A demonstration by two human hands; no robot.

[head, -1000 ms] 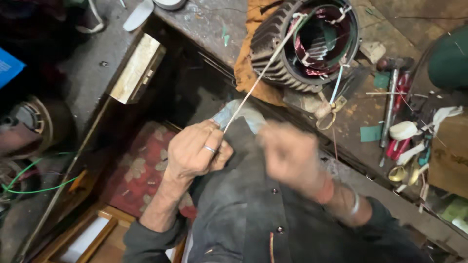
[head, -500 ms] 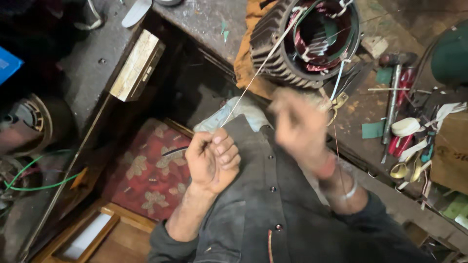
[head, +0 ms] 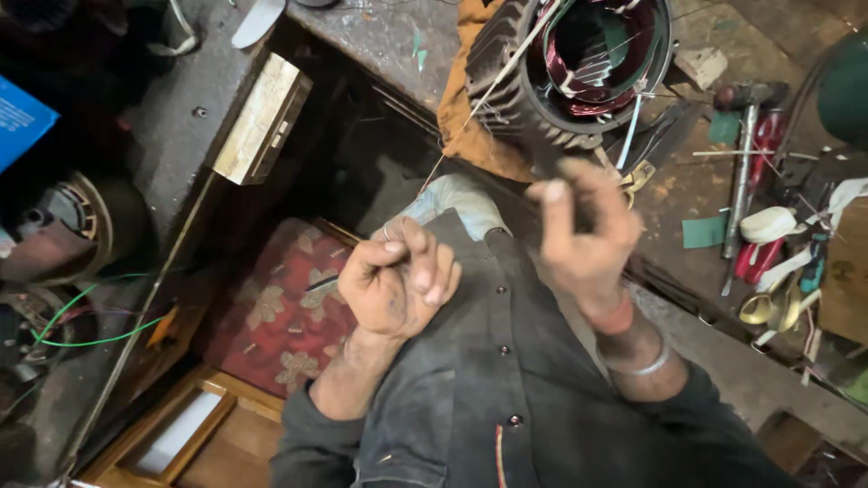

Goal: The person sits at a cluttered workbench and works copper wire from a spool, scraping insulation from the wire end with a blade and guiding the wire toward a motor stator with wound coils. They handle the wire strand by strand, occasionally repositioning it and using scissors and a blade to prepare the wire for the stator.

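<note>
We are looking down on a grimy, dust-grey desk (head: 389, 36) running across the top of the view, littered with scraps, green paper offcuts and tools. On it a ribbed dark metal motor stator with reddish copper windings (head: 579, 68) is lying on an orange-brown cloth (head: 470, 126). To its right a hammer with a metal shaft (head: 746, 136) and red-handled pliers (head: 759, 199) are lying among strips of white tape. Below the desk edge a red floral patterned cushion (head: 271, 316) is resting on the floor, beside a shallow wooden tray (head: 172, 434). A pale wooden block (head: 262, 117) is sitting at the desk's left edge, and a loose green wire (head: 81, 334) is trailing at the far left near another rusty motor part (head: 63, 226).

Our left hand (head: 398, 285) is sitting low over the lap, knuckles up, clenched into a fist with a ring on 1 finger. A thin pale cord (head: 493, 86) is running from the stator's top down toward this fist, taut and straight; we cannot tell exactly where it is being gripped. Our right hand (head: 583, 235) is raised just in front of the stator, fingers curled and blurred, with a metal bangle at the wrist; we cannot tell whether it is pinching anything.
</note>
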